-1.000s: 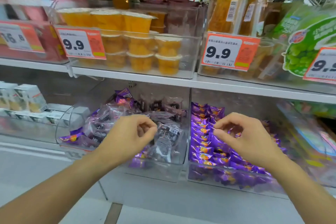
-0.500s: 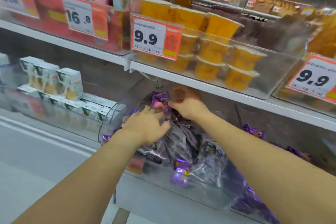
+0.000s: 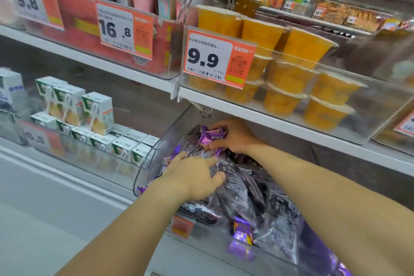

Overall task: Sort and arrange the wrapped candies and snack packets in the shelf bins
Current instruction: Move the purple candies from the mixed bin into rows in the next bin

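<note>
A clear plastic bin on the lower shelf holds a heap of dark clear-wrapped snack packets mixed with purple wrapped candies. At the back of the bin my right hand grips a small bunch of purple candies. My left hand rests palm down on the packets near the bin's left wall, fingers spread. A stray purple candy lies low against the bin's front wall.
Small juice cartons fill the bin to the left. Orange fruit cups sit in the bin on the shelf above, behind a 9.9 price tag. The upper shelf edge hangs just over my right hand.
Both hands moved from the bins' fronts into the left bin. My right hand crossed from the purple candy bin to the back and took hold of purple candies. The view swung left.
</note>
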